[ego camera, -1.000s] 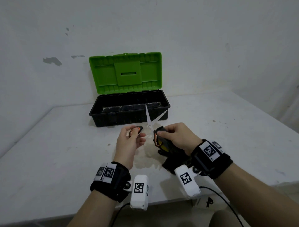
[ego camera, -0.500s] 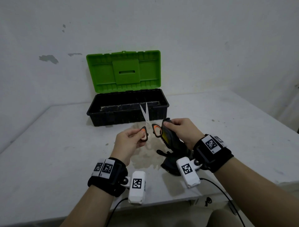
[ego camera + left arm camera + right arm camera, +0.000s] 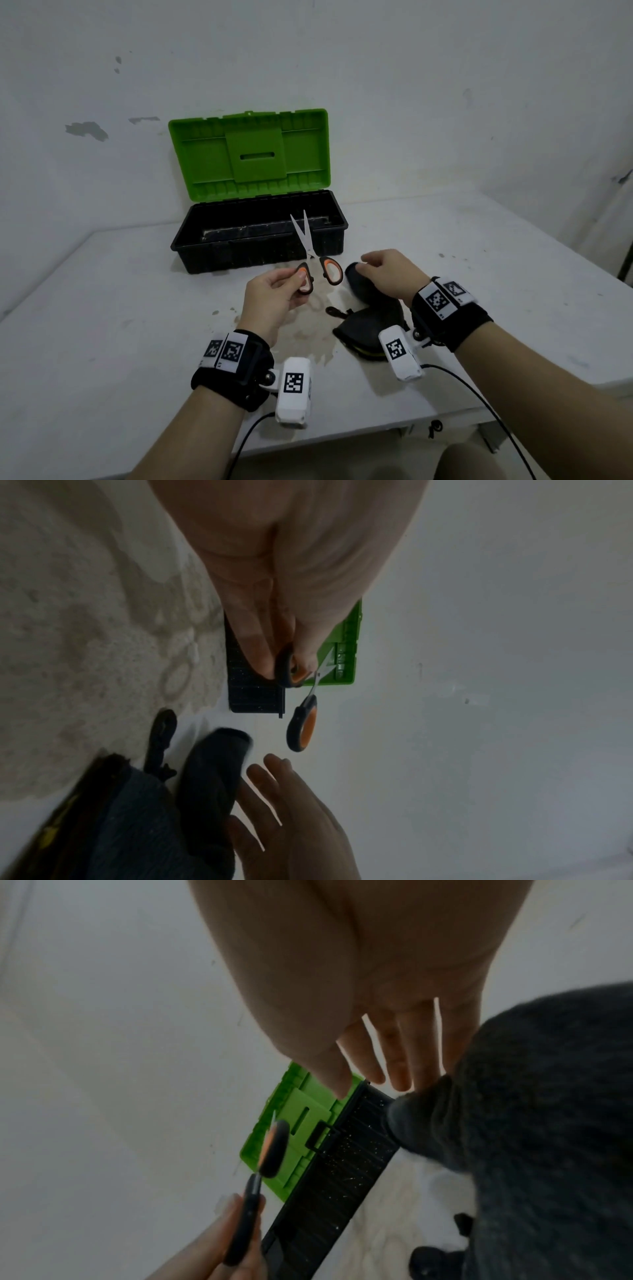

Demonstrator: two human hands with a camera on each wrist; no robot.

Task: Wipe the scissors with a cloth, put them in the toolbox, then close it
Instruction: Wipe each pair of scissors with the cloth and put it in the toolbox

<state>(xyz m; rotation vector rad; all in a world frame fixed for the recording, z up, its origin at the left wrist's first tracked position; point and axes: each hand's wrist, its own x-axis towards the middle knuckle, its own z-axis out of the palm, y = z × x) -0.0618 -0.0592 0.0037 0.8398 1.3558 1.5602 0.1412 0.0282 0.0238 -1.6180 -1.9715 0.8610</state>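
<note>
The scissors (image 3: 310,245), black and orange handles with blades slightly apart and pointing up, hang in front of the toolbox. My left hand (image 3: 294,279) pinches their left handle loop; the right loop (image 3: 331,270) is free. The left wrist view shows the scissors (image 3: 301,723) dangling from my fingers (image 3: 270,658). The dark cloth (image 3: 373,308) lies bunched on the table. Over its raised end hovers my right hand (image 3: 370,265), its fingers (image 3: 399,1069) straight and spread, gripping nothing. The black toolbox (image 3: 260,255) stands open, with its green lid (image 3: 250,154) upright.
The toolbox sits at the back of the white table (image 3: 102,325), near the wall. A stained patch (image 3: 308,329) marks the table between my hands. The table's front edge runs just below my wrists. Cables hang from the wrist cameras.
The scissor blades have swung nearly together. My right hand has let go of the cloth, spread its fingers and drifted right; the cloth has sagged toward the table.
</note>
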